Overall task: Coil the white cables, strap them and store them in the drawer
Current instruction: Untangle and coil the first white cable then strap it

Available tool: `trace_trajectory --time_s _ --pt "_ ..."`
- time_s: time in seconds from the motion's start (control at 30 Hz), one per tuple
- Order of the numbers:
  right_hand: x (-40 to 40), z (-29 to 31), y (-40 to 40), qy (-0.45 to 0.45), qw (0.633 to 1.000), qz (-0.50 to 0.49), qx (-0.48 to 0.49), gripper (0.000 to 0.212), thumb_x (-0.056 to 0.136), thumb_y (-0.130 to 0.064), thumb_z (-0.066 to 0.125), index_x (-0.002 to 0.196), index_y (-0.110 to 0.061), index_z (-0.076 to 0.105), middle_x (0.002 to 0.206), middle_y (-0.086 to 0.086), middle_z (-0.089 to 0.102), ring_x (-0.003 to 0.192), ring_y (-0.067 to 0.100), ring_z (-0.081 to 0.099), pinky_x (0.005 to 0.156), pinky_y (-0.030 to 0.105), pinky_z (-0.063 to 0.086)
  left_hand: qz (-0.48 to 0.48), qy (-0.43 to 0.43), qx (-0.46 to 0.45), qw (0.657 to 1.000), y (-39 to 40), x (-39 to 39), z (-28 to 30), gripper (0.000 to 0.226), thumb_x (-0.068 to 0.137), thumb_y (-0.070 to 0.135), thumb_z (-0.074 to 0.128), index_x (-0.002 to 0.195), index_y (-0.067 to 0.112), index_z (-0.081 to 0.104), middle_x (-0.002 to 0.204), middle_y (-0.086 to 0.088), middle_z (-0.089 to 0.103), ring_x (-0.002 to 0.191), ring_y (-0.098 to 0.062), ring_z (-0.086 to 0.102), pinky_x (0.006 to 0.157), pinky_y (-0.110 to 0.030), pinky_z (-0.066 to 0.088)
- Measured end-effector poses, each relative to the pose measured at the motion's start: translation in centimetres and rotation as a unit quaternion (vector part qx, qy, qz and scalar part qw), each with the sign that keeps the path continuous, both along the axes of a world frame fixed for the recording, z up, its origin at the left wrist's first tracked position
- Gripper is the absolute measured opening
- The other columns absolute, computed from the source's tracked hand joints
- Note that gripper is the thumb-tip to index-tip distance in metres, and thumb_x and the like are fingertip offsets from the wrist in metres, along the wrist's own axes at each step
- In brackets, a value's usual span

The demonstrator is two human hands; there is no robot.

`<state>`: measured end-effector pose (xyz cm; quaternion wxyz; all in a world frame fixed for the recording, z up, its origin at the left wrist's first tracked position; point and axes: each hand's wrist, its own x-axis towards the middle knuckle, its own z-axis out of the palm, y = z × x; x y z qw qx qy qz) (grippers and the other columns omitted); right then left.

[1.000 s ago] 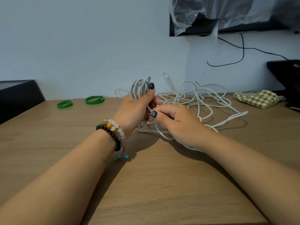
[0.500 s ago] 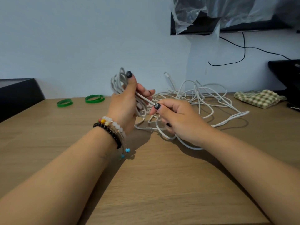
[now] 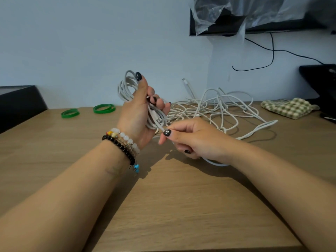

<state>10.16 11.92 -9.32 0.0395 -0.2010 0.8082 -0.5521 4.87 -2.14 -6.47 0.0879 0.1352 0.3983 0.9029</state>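
My left hand [image 3: 138, 113] holds a coil of white cable [image 3: 127, 86] upright above the wooden table, thumb across its top loops and fingers curled round the lower part. A metal-tipped plug end lies against the coil near my left fingers. My right hand [image 3: 192, 140] pinches the loose strand of the same cable just below the coil, between thumb and forefinger. The strand trails under my right wrist. A tangled pile of white cables [image 3: 218, 108] lies on the table behind my hands. Two green straps [image 3: 104, 108] [image 3: 70, 113] rest at the back left.
A green checked cloth [image 3: 289, 107] lies at the back right beside a black device [image 3: 321, 82]. A black box [image 3: 18, 102] stands at the left edge. On the wall a screen covered in plastic film [image 3: 254, 13] hangs, with a black wire drooping below.
My left hand has risen and turned the coil more upright, moving left. My right hand has slid down and right along the loose strand, away from the coil.
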Motion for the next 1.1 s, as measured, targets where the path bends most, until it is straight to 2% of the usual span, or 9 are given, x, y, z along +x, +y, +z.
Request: trace_trajectory --time_s 0.13,0.27,0.47,0.57,0.63,0.7,0.8,0.93,1.1 --pt "-0.2 -0.1 0.0 -0.022 1.0 0.009 -0.001 0.028 0.103 -0.016 0.043 0.094 -0.01 0.069 0.053 -0.002 0.038 0.047 0.013 0.024 0.043 0.021 0.022 -0.032 0.002 0.014 0.999 -0.1 0.0 0.0 0.044 0.096 0.048 0.046 0.063 0.019 0.044 0.045 0.01 0.039 0.034 -0.002 0.037 0.043 -0.016 0.042" --pt "-0.3 0.1 0.2 -0.024 0.999 -0.014 -0.019 0.027 0.102 -0.015 0.042 0.099 -0.008 0.068 0.055 0.0 0.036 0.048 0.013 0.026 0.044 0.024 0.019 -0.06 -0.041 0.116 0.991 -1.6 -1.0 0.8 0.05 0.094 0.051 0.047 0.055 0.02 0.044 0.038 0.008 0.037 0.029 -0.003 0.037 0.036 -0.015 0.038" --pt "-0.7 0.4 1.2 0.031 0.996 -0.076 0.019 0.026 0.1 -0.013 0.048 0.1 -0.01 0.074 0.056 0.0 0.039 0.044 0.007 0.029 0.043 0.017 0.024 0.0 -0.037 0.192 0.981 -3.7 -2.0 2.0 0.054 0.096 0.051 0.047 0.052 0.019 0.045 0.038 0.009 0.037 0.029 -0.003 0.037 0.036 -0.014 0.036" --pt "-0.8 0.1 1.4 0.07 0.99 -0.104 0.06 0.023 0.097 -0.016 0.054 0.097 -0.017 0.077 0.052 -0.004 0.047 0.045 0.006 0.035 0.046 0.017 0.029 0.024 -0.033 0.119 0.992 -3.2 -1.9 1.7 0.05 0.095 0.051 0.047 0.056 0.021 0.043 0.04 0.01 0.037 0.03 -0.003 0.034 0.037 -0.015 0.036" --pt "-1.1 -0.2 1.4 0.101 0.984 -0.114 0.09 0.02 0.094 -0.017 0.058 0.094 -0.021 0.078 0.063 0.004 0.064 0.053 0.018 0.054 0.052 0.029 0.045 0.041 -0.011 0.029 0.999 -2.4 -1.6 1.4 0.047 0.096 0.049 0.048 0.06 0.02 0.041 0.041 0.01 0.037 0.032 -0.003 0.031 0.039 -0.018 0.035" --pt "-1.4 -0.5 1.5 0.144 0.972 -0.133 0.129 0.018 0.091 -0.014 0.061 0.09 -0.014 0.078 0.085 0.014 0.074 0.078 0.029 0.068 0.074 0.04 0.056 0.054 0.022 -0.068 0.996 -1.7 -1.2 0.9 0.046 0.097 0.047 0.049 0.06 0.019 0.042 0.043 0.008 0.038 0.033 -0.005 0.032 0.042 -0.019 0.037" --pt "-1.5 -0.5 1.7 0.201 0.956 -0.139 0.163 0.019 0.09 -0.01 0.059 0.087 0.005 0.071 0.084 0.024 0.069 0.07 0.026 0.064 0.064 0.023 0.047 0.085 0.06 -0.18 0.978 -0.9 -1.1 0.3 0.046 0.098 0.043 0.05 0.061 0.016 0.046 0.045 0.004 0.042 0.036 -0.009 0.038 0.045 -0.025 0.043" --pt "-1.6 -0.6 1.8 0.269 0.943 -0.135 0.14 0.023 0.089 -0.009 0.058 0.085 0.014 0.063 0.085 0.032 0.063 0.083 0.043 0.061 0.076 0.048 0.049 0.108 0.043 -0.166 0.979 -1.0 -1.2 0.3 0.042 0.1 0.034 0.051 0.066 0.009 0.052 0.05 -0.003 0.053 0.041 -0.013 0.048 0.049 -0.026 0.049" --pt "-1.6 -0.6 1.7 0.314 0.925 -0.147 0.152 0.02 0.089 -0.013 0.061 0.085 0.004 0.071 0.08 0.022 0.069 0.077 0.035 0.064 0.072 0.047 0.052 0.101 0.07 -0.223 0.967 -0.7 -0.9 -0.1 0.041 0.1 0.034 0.049 0.072 0.005 0.058 0.062 -0.009 0.068 0.057 -0.02 0.066 0.066 -0.033 0.06"
